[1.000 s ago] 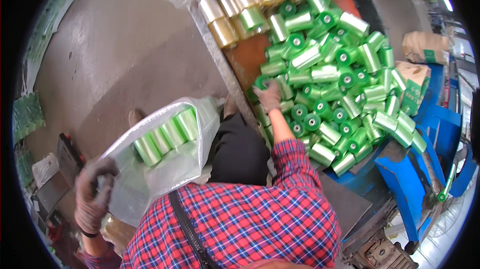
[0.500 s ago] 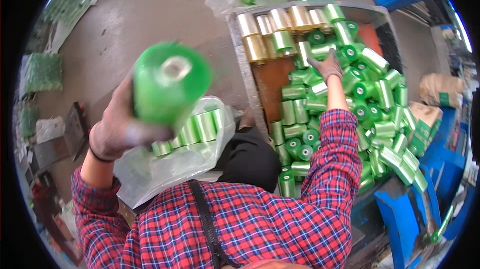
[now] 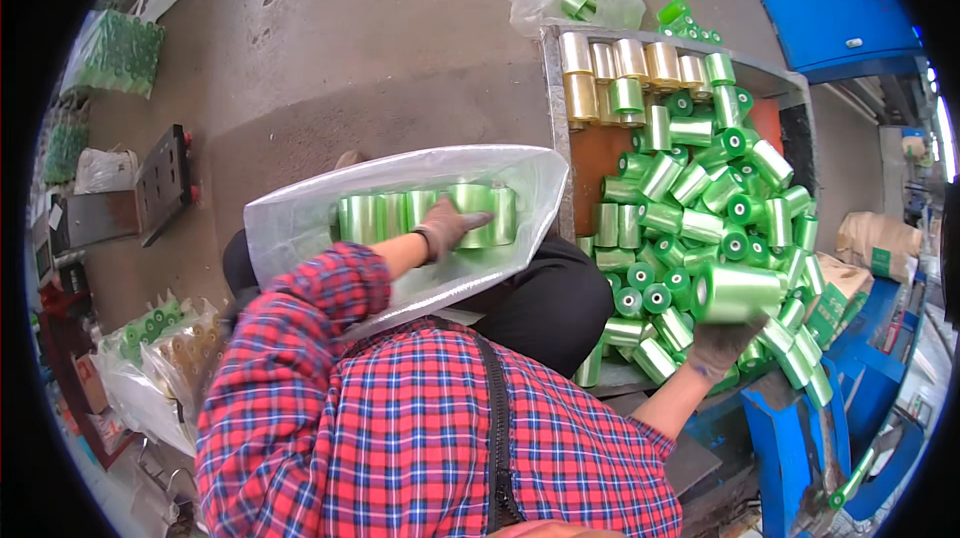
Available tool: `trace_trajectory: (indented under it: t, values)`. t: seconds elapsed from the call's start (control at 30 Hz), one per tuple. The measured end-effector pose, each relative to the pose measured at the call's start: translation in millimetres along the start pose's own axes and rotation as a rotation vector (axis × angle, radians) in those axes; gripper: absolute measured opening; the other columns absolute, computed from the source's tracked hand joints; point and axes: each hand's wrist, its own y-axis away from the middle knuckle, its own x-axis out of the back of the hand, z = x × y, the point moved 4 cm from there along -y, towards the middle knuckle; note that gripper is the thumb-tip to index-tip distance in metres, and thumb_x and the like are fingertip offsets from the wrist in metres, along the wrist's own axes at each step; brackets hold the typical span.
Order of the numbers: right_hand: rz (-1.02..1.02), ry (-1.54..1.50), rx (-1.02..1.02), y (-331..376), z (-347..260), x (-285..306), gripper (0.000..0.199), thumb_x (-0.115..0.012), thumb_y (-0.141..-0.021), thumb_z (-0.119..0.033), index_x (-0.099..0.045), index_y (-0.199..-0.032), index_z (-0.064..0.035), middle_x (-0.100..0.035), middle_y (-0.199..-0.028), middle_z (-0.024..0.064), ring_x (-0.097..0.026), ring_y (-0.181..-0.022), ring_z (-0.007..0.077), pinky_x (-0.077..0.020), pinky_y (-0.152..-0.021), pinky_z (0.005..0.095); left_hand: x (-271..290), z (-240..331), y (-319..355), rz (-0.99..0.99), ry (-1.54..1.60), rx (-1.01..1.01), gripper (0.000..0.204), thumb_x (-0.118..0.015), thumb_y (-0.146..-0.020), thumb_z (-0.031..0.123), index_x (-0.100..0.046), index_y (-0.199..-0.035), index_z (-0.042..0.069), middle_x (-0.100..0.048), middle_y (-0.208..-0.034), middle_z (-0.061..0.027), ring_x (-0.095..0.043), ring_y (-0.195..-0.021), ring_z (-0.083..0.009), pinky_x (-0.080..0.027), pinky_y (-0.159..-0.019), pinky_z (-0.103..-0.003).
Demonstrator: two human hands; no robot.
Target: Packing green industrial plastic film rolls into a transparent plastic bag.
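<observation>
Green rolls (image 3: 700, 228), film, many: heaped loose in a shallow bin (image 3: 553, 78), bare along part of its left edge, piled thickest toward its right edge, some lying on end with white core holes showing. One raised roll (image 3: 740, 293): above the heap near the bin's near right corner, tilted, grasped from below by the gloved right hand (image 3: 720, 346), fingers partly hidden. Bagged rolls (image 3: 360, 218): a row inside an open clear plastic bag (image 3: 285, 238) on the person's lap, off the bin's left edge. Left hand (image 3: 447, 228), gloved: inside the bag, touching rolls toward the right of the row, one finger extended; whether it grips or has released one, cannot tell. Gold rolls (image 3: 580, 98): stacked at the bin's far left corner, along the far edge. Paper sacks (image 3: 870, 243): two, beyond the right edge.
</observation>
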Motion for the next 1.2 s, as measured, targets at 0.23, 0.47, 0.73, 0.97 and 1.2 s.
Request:
trace_trajectory:
  t: [0.23,0.47,0.73,0.97,1.2]
  values:
    - [-0.624,-0.325,-0.869,118,84,-186,0.091,-0.061,-0.072,-0.058,-0.024,-0.134,-0.0031,-0.043,-0.119,0.0151,-0.050,-0.095,0.0295,-0.0450,-0.078,0.0455,-30,0,20,-0.084,-0.441,-0.277,0.067,-0.061,-0.074,0.045,-0.047,-0.115,-0.006,-0.051,-0.115,-0.0256,-0.051,-0.108,-0.0333,-0.043,-0.090,-0.038]
    - [-0.820,1.716,-0.468,128,380,-161,0.086,-0.057,-0.075,-0.054,-0.030,-0.127,0.0085,-0.051,-0.113,0.0270,-0.052,-0.106,0.0340,-0.0419,-0.089,0.0332,-40,-48,107,-0.379,-0.703,-0.475,0.042,-0.041,-0.084,0.037,-0.059,-0.113,0.012,-0.055,-0.120,-0.0092,-0.053,-0.110,-0.0273,-0.042,-0.091,-0.039]
    - [-1.363,1.731,-0.634,97,439,-149,0.054,-0.043,-0.087,-0.041,-0.040,-0.122,0.0004,-0.051,-0.118,0.0198,-0.052,-0.106,0.0343,-0.0428,-0.088,0.0409,-22,-49,111,-0.256,-0.668,-0.820,0.030,-0.052,-0.078,0.037,-0.064,-0.088,0.012,-0.063,-0.092,-0.0165,-0.061,-0.081,-0.0340,-0.047,-0.068,-0.043]
    - [-0.529,0.910,0.361,-71,150,-195,0.027,-0.050,-0.089,-0.019,-0.058,-0.105,0.0015,-0.063,-0.095,0.0103,-0.059,-0.077,0.0168,-0.0476,-0.071,0.0260,29,-30,115,-0.449,-0.648,-0.700,0.033,-0.057,-0.076,0.030,-0.060,-0.098,0.005,-0.061,-0.093,-0.0196,-0.058,-0.091,-0.0349,-0.045,-0.079,-0.041]
    - [0.319,1.593,0.078,-235,173,69,0.099,-0.078,-0.055,-0.039,-0.031,-0.131,0.0043,-0.042,-0.127,0.0270,-0.043,-0.117,0.0356,-0.0338,-0.099,0.0363,101,68,128,-0.553,-0.129,-0.425,0.030,-0.051,-0.083,0.014,-0.059,-0.108,0.000,-0.064,-0.092,-0.0165,-0.064,-0.075,-0.0222,-0.050,-0.074,-0.030]
